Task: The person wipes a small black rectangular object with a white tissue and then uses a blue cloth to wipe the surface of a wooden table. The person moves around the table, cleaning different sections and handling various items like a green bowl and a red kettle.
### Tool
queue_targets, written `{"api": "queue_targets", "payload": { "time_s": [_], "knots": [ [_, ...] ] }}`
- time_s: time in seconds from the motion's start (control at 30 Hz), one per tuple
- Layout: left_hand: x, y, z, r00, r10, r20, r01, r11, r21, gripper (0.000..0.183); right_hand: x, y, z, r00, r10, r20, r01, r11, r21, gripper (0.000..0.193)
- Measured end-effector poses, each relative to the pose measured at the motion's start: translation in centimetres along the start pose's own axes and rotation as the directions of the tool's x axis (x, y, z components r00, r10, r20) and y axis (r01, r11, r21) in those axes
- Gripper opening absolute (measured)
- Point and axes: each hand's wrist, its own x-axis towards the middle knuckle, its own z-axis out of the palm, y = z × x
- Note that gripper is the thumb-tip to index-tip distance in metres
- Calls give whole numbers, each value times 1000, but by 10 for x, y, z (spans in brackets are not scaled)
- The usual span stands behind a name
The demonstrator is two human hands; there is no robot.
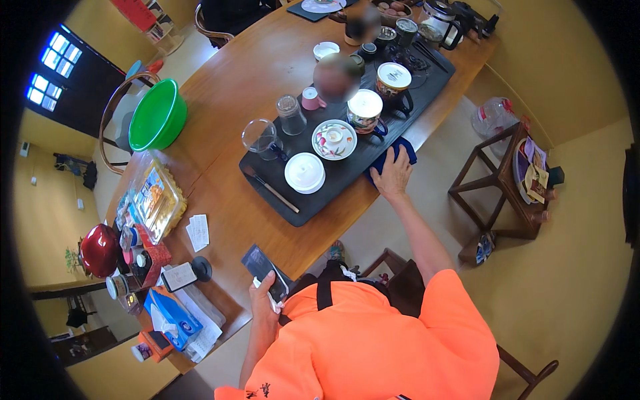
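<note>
My left hand (264,308) is closed around a dark-screened smartphone (256,261) near the front table edge. Something white, perhaps a tissue, shows under its fingers. At the right edge of a black tea tray (267,185), my right hand (393,175) presses its fingers onto a folded dark blue cloth (409,152) and grips it. Close by on the tray stand a floral lidded bowl (334,139), a white lidded cup (305,172) and a patterned lidded mug (365,110). A wooden-handled brush (277,193) lies at the tray's near left corner.
Left on the wooden table are a green basin (159,117), a clear food box (159,203), paper slips (198,232) and a blue tissue box (170,319). Glass cups (291,115) and a glass pot (437,25) stand on the tray's farther parts. A wooden stool (503,180) is at right.
</note>
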Motion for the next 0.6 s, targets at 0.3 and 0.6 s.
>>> {"api": "queue_targets", "payload": {
  "time_s": [0.3, 0.6],
  "knots": [
    [-10, -4, -20, 993, -13, -113, 3, 996, -90, 22, 80, 72, 14, 995, 77, -57, -81, 994, -68, 59],
    [-36, 6, -45, 982, 14, -189, -54, 977, -206, 18, 114, 117, 34, 989, 146, -26, -148, 964, -222, 65]
  ]
}}
